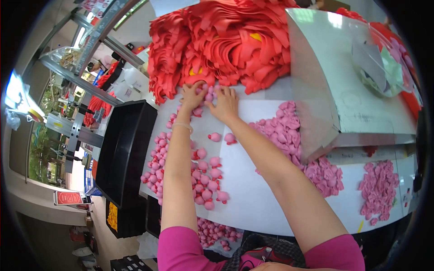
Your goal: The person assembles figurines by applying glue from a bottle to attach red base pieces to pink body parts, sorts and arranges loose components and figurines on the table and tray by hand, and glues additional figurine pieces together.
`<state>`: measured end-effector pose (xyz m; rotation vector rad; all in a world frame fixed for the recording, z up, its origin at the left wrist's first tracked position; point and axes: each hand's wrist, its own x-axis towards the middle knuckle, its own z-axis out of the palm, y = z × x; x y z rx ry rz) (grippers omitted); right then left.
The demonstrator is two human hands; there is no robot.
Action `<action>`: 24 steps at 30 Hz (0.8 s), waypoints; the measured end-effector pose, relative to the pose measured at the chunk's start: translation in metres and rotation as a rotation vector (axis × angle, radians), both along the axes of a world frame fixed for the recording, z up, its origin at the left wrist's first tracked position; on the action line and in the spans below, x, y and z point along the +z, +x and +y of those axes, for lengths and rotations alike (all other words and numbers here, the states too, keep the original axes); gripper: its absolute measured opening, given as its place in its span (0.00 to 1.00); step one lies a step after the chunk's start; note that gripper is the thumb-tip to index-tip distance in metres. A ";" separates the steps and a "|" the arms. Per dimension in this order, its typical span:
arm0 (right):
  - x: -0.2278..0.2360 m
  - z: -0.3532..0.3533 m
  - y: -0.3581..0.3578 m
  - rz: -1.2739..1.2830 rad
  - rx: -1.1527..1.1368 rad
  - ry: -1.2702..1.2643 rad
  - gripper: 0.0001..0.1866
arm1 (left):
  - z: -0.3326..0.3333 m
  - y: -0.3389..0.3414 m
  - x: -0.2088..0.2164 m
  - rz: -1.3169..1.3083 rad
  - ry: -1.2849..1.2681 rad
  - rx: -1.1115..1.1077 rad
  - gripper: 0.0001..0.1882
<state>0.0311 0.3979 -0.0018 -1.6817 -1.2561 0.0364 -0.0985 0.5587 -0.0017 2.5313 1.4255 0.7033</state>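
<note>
At the far side of the table, my left hand (pixel 191 95) and my right hand (pixel 226 105) curl inward from either side of a small cluster of pink balls with red tips (pixel 209 93). The fingers of both hands are bent round this cluster, pressing it between them; some fingertips are hidden. Many more pink balls (pixel 206 183) lie around and under my left forearm, and two loose ones (pixel 215 137) sit between my arms. Just beyond my hands rises a big heap of stacked red flat pieces (pixel 226 49), with bits of yellow showing in it.
Pink petal-like pieces (pixel 281 131) are piled right of my right forearm, with another pile (pixel 379 189) farther right. A pale box-like stand (pixel 352 99) carries a clear plastic bag (pixel 384 67). A black bin (pixel 124 144) stands at the table's left edge. More pink balls (pixel 217 231) lie below the near edge.
</note>
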 end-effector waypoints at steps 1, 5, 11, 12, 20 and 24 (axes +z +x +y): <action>-0.005 -0.001 -0.009 0.019 0.037 0.003 0.29 | -0.012 -0.004 -0.001 0.047 -0.001 0.014 0.22; -0.005 -0.003 -0.010 0.212 0.349 -0.070 0.19 | -0.021 -0.050 0.016 -0.054 -0.238 -0.147 0.15; -0.004 0.035 -0.026 0.038 -0.033 0.148 0.20 | -0.019 -0.067 0.045 -0.113 -0.098 -0.056 0.17; -0.004 0.037 -0.033 -0.002 -0.039 0.142 0.17 | -0.009 -0.070 0.037 -0.137 -0.027 -0.174 0.18; 0.006 0.017 -0.033 0.520 0.347 0.063 0.19 | -0.025 -0.102 0.076 -0.216 -0.818 -0.205 0.20; -0.015 0.013 -0.054 0.492 0.545 0.076 0.17 | -0.023 -0.127 0.044 -0.311 -0.480 -0.073 0.21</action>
